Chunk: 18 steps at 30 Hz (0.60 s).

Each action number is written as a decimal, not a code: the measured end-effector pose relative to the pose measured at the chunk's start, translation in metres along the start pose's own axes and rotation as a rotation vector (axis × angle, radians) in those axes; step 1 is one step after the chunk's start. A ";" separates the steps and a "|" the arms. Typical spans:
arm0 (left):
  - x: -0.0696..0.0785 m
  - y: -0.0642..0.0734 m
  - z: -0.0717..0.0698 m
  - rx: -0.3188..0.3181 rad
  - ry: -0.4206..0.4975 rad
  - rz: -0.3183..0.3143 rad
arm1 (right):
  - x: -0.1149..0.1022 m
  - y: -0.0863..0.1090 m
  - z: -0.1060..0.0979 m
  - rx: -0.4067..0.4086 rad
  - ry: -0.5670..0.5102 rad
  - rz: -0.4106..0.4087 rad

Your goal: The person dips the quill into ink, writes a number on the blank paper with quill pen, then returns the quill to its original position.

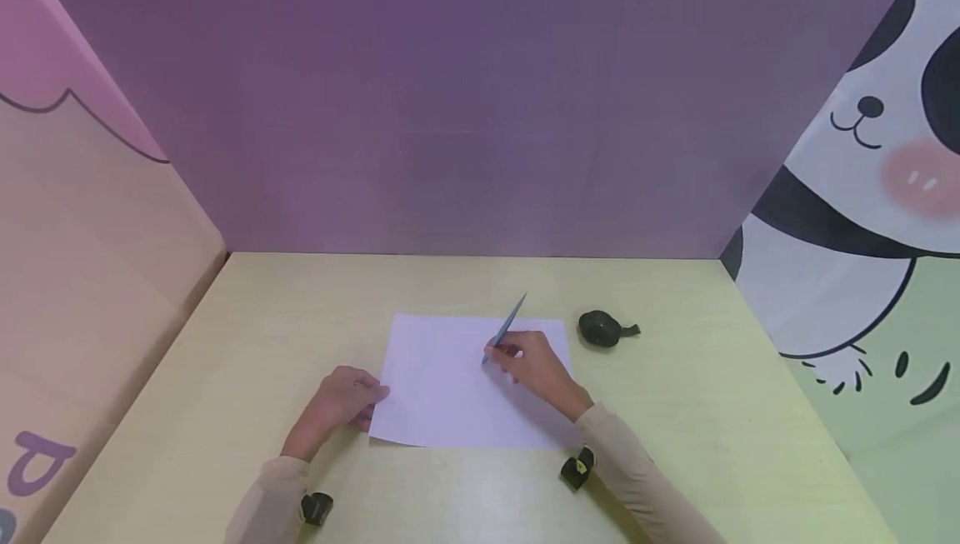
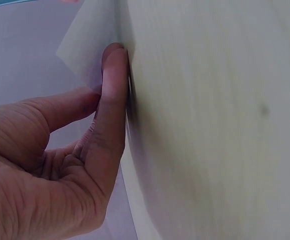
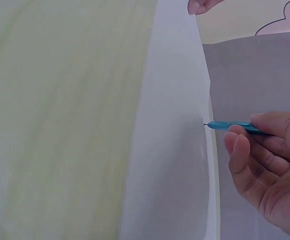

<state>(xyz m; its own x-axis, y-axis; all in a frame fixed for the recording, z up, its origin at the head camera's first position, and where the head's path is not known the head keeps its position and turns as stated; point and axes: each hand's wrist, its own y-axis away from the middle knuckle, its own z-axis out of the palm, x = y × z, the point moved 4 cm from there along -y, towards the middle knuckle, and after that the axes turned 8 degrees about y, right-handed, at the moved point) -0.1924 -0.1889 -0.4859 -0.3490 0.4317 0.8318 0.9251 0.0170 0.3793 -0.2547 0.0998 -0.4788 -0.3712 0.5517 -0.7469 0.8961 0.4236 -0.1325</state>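
Note:
A white sheet of paper [image 1: 442, 377] lies on the table, its lower left edge slightly raised. My left hand [image 1: 345, 398] pinches that left edge; in the left wrist view, the thumb [image 2: 70, 107] and a finger [image 2: 112, 100] meet at the paper [image 2: 87, 47]. Over the middle of the sheet, my right hand [image 1: 538, 365] grips a slim blue-green pen [image 1: 510, 319], its upper end slanting up to the right. In the right wrist view the pen [image 3: 230, 125] points its dark tip at the paper [image 3: 170, 125]; whether the tip touches cannot be told.
A dark rounded object with a short stem-like tail [image 1: 600, 329] lies on the table [image 1: 300, 302] just right of the paper. A purple panel [image 1: 480, 111] rises behind the table, and printed panels stand at left and right, the right one showing a panda.

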 end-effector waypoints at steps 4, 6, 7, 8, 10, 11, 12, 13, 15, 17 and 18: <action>-0.001 0.000 0.000 0.005 -0.006 0.002 | 0.000 0.002 0.000 -0.010 -0.004 -0.015; -0.002 0.000 0.000 0.009 -0.002 0.002 | 0.000 0.003 0.000 -0.018 -0.009 -0.023; -0.003 -0.001 0.000 0.010 -0.001 0.003 | -0.001 0.003 0.000 -0.022 -0.012 -0.026; -0.003 -0.001 0.000 0.012 0.002 0.003 | -0.001 0.003 0.000 -0.026 -0.015 -0.027; -0.004 -0.001 0.000 0.013 0.012 0.002 | -0.001 0.004 0.000 -0.037 -0.022 -0.031; -0.004 -0.001 0.000 0.013 0.013 0.003 | -0.001 0.005 0.000 -0.041 -0.023 -0.032; -0.004 -0.001 0.000 0.012 0.013 0.004 | -0.002 0.005 -0.001 -0.044 -0.025 -0.032; -0.004 -0.001 0.000 0.012 0.013 0.004 | -0.002 0.005 -0.001 -0.047 -0.027 -0.032; -0.004 0.000 -0.001 0.011 0.010 0.006 | -0.002 0.006 -0.001 -0.054 -0.028 -0.032; -0.003 0.000 -0.001 0.009 0.005 0.011 | -0.003 0.007 -0.001 -0.060 -0.032 -0.026; -0.003 0.000 -0.001 0.009 0.003 0.012 | -0.002 0.007 -0.001 -0.064 -0.036 -0.026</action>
<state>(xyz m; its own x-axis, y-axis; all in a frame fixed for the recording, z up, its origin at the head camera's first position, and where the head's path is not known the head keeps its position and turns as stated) -0.1914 -0.1909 -0.4874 -0.3383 0.4289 0.8376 0.9305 0.0197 0.3658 -0.2475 0.1027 -0.4774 -0.3838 0.5144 -0.7669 0.8687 0.4828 -0.1109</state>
